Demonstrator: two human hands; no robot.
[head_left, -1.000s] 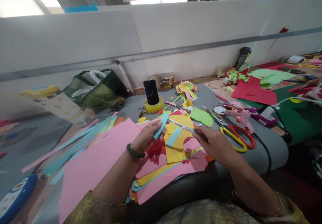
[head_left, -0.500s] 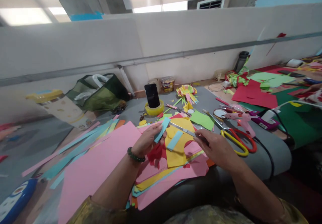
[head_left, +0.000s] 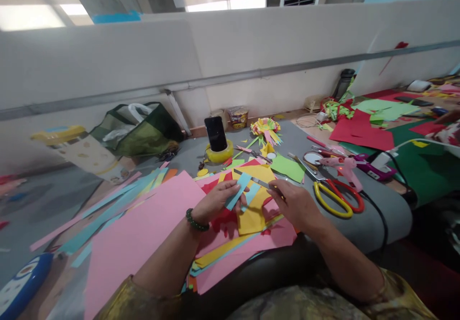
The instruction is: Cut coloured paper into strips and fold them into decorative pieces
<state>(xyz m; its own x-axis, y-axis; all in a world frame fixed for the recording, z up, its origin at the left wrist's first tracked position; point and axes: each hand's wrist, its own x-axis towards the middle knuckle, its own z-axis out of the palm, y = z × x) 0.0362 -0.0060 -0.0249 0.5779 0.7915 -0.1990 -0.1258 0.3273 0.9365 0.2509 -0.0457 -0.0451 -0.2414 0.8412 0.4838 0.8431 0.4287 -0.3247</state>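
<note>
"How do I set up this step?"

"Lay the large pink sheet [head_left: 143,243] flat, outboard of my left hand [head_left: 215,200]. Let the yellow sheet [head_left: 249,222] serve as backing, below and between that hand and my right hand [head_left: 298,205]. I would align the slim metal tool [head_left: 260,182] squarely with the light blue strip [head_left: 241,187], pinch firmly, and hold fingertips clear of the metal."

"State of each hand?"

"Right: fingers curled closed around the tool's near end; it points toward my left hand. Left: nearly closed, thumb and fingers pinching the strip, which sits between my hands, overlapping the tool. Actual contact: cannot tell. A second blue strip [head_left: 253,191] lies just beside my left fingertips."
</note>
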